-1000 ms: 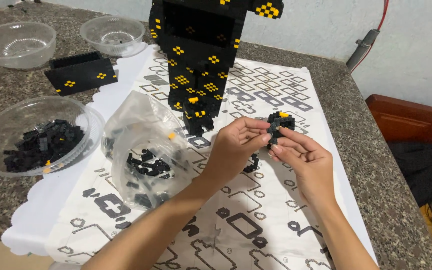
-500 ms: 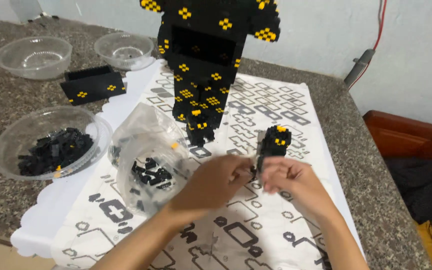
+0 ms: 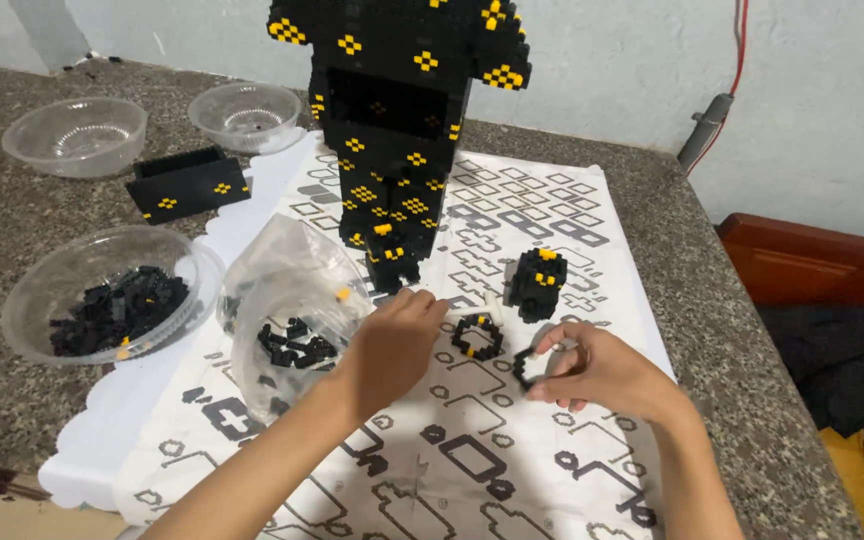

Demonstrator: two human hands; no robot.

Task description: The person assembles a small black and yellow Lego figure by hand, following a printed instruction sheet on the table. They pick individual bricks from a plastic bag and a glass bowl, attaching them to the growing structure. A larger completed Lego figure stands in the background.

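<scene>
Resting now on the patterned white cloth [image 3: 552, 200] is the small black-and-yellow block cluster [image 3: 538, 283], which a second ago was being held up between both hands; it is standing free, just right of the foot of the tall black block figure [image 3: 397, 130] and apart from both hands. That set-down is freeing the hands for smaller pieces, so the work seems to be moving on to a new sub-part. The right hand [image 3: 597, 372] is pinching a small curved black piece [image 3: 525, 368] between thumb and fingertips, fingers narrowly closed on it, low over the cloth. The left hand [image 3: 392, 345] is lying curled, knuckles up, its fingertips reaching toward a small black ring of bricks with yellow studs [image 3: 477, 336] just to its right; whether it is gripping anything I cannot tell. The ring is lying flat, its opening facing up, so it has no clear long axis. The curved piece is arcing roughly near-to-far, its hollow side turned right toward the palm. The set-down cluster is standing upright, long axis vertical, yellow studs on top. Left of the left hand a clear plastic bag [image 3: 287, 300] of black pieces is sagging, and further left a clear bowl [image 3: 110, 300] is holding more on the speckled table [image 3: 12, 230].
</scene>
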